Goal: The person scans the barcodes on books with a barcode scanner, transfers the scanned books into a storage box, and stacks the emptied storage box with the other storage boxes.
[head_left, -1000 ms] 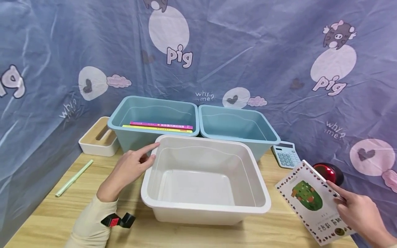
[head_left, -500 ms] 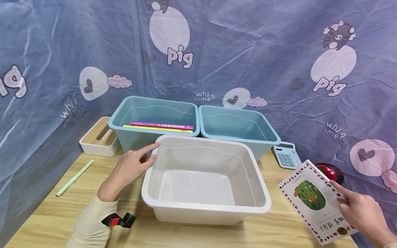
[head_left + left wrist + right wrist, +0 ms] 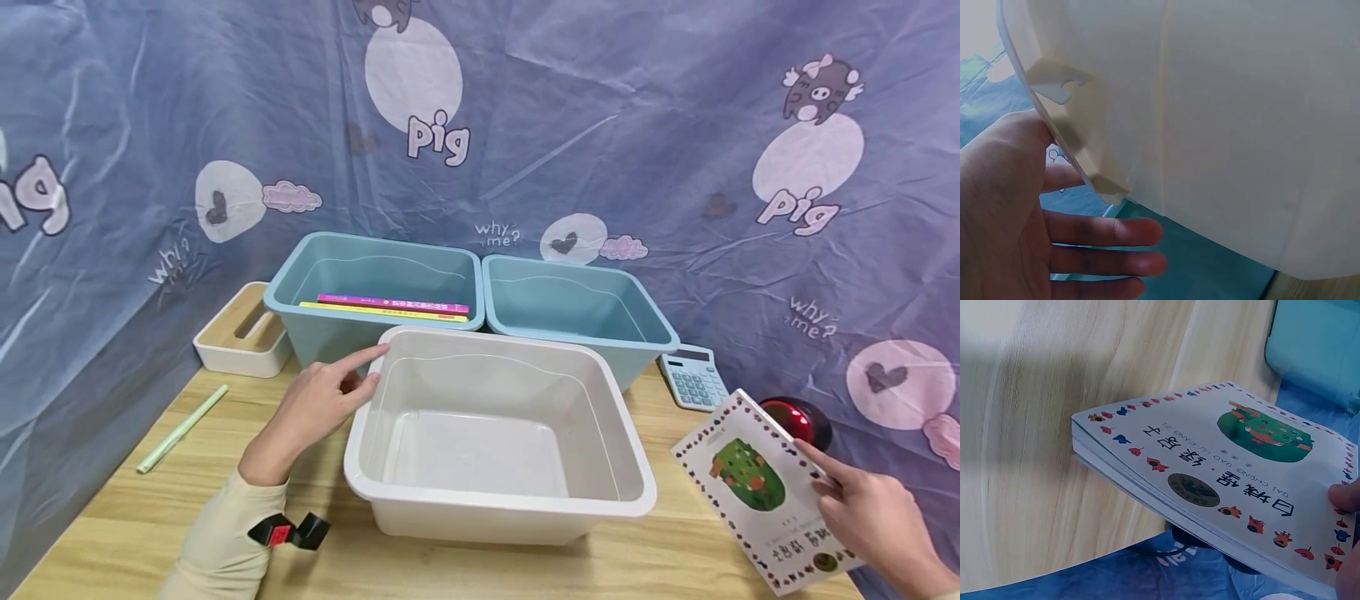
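In the head view my left hand [image 3: 318, 407] rests thumb and index finger on the left rim of a white plastic bin [image 3: 495, 502]. Its other fingers lie straight beside the bin's outer wall, as the left wrist view shows. At the right my right hand [image 3: 873, 508] grips a white-covered paperback book [image 3: 791, 521] by its edge, index finger along that edge. A green picture and a border of small figures mark the cover [image 3: 1210, 456]. The book is tilted beside the bin. The right thumb [image 3: 1344, 497] lies on the cover; the fingers beneath are hidden.
Behind stand two blue bins, the left bin [image 3: 322, 333] holding pink and yellow books [image 3: 390, 308], the right bin [image 3: 592, 354] beside it. A tissue box [image 3: 240, 358] and green pen [image 3: 182, 431] lie left; a calculator [image 3: 693, 383] and black-red mouse [image 3: 795, 421] lie right.
The book and right hand shifted slightly right, then a touch back. The left hand keeps its place on the white bin's rim. The view has drifted slightly.
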Demonstrator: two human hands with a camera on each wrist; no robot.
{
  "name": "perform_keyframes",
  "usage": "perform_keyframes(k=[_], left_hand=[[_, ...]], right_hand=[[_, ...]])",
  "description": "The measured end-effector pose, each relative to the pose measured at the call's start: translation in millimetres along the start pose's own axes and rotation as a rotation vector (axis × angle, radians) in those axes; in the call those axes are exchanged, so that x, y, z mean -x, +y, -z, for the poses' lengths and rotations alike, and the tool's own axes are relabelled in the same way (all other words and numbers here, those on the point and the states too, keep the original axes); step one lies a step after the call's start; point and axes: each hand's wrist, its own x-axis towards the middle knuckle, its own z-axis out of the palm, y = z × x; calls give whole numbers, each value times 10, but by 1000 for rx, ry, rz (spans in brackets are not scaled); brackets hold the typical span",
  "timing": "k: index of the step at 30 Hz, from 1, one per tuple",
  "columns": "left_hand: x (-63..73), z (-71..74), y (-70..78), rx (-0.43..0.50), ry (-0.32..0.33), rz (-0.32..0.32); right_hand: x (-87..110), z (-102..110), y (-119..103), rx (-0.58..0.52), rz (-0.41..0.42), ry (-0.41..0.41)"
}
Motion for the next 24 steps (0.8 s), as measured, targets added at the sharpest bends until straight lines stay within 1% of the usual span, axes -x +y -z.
perform_keyframes(k=[5,11,14,17,20,22,24], left_hand=[[-2,5,3,3,-3,3],[6,9,0,12,-10,12],[8,12,-1,15,-13,14],[5,8,2,13,-14,11],[1,6,0,10,-18,6],[-1,7,-4,10,-21,3],[-2,9,-9,11,-24,0]], right_hand=[[16,10,-40,-31,70,65],[-39,125,-182,-140,155,167],[-110,258,-287,-217,170,209],[-218,435,-395,-308,165,246],[-341,625,-493,-418,131,228],[-436,732,-555,-476,144,232],[-531,834,-614,-514,185,250]])
